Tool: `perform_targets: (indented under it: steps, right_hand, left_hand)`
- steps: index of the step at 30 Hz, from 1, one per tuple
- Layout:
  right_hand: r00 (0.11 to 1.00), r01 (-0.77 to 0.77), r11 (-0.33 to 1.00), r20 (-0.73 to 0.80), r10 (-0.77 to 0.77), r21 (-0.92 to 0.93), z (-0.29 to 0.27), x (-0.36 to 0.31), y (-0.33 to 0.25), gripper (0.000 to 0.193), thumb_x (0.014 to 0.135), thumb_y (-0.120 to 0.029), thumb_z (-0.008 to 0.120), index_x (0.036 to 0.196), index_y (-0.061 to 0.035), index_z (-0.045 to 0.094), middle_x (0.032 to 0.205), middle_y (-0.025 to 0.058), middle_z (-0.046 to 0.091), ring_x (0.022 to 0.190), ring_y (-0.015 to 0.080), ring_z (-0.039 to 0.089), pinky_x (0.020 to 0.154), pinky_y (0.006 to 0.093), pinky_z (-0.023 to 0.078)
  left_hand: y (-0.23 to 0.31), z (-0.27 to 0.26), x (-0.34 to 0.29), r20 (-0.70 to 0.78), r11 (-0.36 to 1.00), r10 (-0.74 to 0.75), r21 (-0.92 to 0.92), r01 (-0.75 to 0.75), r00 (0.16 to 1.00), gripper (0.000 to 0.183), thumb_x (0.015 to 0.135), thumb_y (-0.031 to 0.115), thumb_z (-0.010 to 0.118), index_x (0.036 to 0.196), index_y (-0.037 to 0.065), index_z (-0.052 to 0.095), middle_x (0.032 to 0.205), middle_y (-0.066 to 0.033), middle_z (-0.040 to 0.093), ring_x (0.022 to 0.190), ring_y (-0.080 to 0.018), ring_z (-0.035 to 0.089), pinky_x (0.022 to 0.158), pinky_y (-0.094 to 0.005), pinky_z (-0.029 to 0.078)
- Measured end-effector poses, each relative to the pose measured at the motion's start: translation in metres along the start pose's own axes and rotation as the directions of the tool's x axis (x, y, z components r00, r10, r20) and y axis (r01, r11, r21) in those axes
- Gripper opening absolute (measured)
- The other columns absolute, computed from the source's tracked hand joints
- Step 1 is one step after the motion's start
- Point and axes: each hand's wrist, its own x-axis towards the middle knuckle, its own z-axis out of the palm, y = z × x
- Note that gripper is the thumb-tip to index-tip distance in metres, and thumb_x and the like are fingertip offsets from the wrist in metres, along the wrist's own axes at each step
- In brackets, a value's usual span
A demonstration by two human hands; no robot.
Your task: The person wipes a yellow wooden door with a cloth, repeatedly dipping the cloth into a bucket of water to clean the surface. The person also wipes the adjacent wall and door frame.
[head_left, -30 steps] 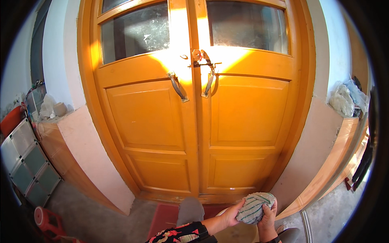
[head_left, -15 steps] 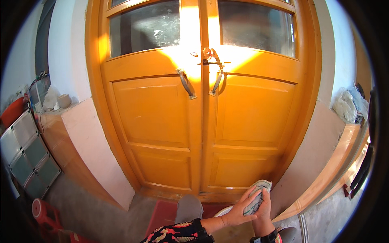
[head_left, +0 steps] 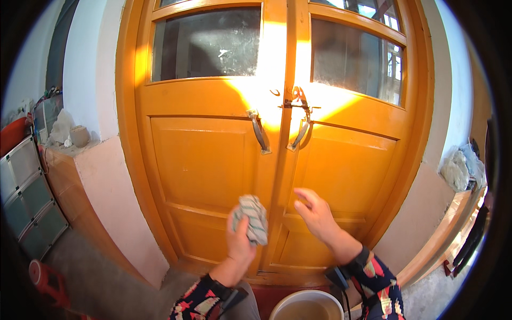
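A folded grey-white cloth with greenish stripes [head_left: 253, 220] is gripped in my left hand [head_left: 239, 244], thumb pressed across its front. My right hand [head_left: 318, 214] is raised to the right of it, fingers apart and holding nothing. Both hands are in front of the lower panels of a closed orange-yellow double wooden door [head_left: 200, 154]. Two curved metal handles sit above the hands, a left one [head_left: 258, 132] and a right one [head_left: 300, 132]. A metal latch [head_left: 298, 101] joins the leaves. Below my hands stands a pale basin [head_left: 340, 305] with cloudy liquid inside.
A red stool [head_left: 48, 282] stands at the lower left, near a cabinet with glassy panels [head_left: 34, 210]. On the left ledge are a small pot [head_left: 79, 136] and a plastic bag [head_left: 62, 127]. More plastic bags [head_left: 456, 170] lie on the right ledge.
My hands, earlier together around the cloth at the lower right, have separated. The cloth has moved left and up in my left hand; my right hand has let go. More of the basin shows.
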Motion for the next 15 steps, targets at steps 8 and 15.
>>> perform_targets:
  steps: [8, 15]
  right_hand:
    - [0.938, 0.266, 0.953, -0.188, -0.290, -0.144, 0.059, 0.164, -0.014, 0.043, 0.093, -0.018, 0.057, 0.130, 0.0020, 0.051, 0.124, 0.0191, 0.060, 0.115, 0.0297, 0.058, 0.097, 0.0357, 0.045]
    - [0.980, 0.026, 0.975, -0.197, 0.019, 0.221, 0.091, 0.196, -0.003, 0.030, 0.091, -0.012, 0.059, 0.117, 0.0014, 0.054, 0.106, 0.0246, 0.064, 0.103, 0.0412, 0.061, 0.088, 0.0424, 0.048]
  left_hand:
    - [0.101, 0.088, 0.148, 0.451, 0.326, 0.640, 0.574, -0.751, 0.622, 0.050, 0.085, 0.006, 0.063, 0.132, 0.001, 0.047, 0.129, -0.0148, 0.051, 0.119, -0.0261, 0.050, 0.101, -0.0378, 0.041]
    - [0.083, 0.138, 0.223, 0.889, -0.596, 0.312, 0.459, -0.659, 0.336, 0.044, 0.081, 0.031, 0.069, 0.119, 0.010, 0.064, 0.123, -0.0144, 0.059, 0.116, -0.0342, 0.051, 0.109, -0.0495, 0.029]
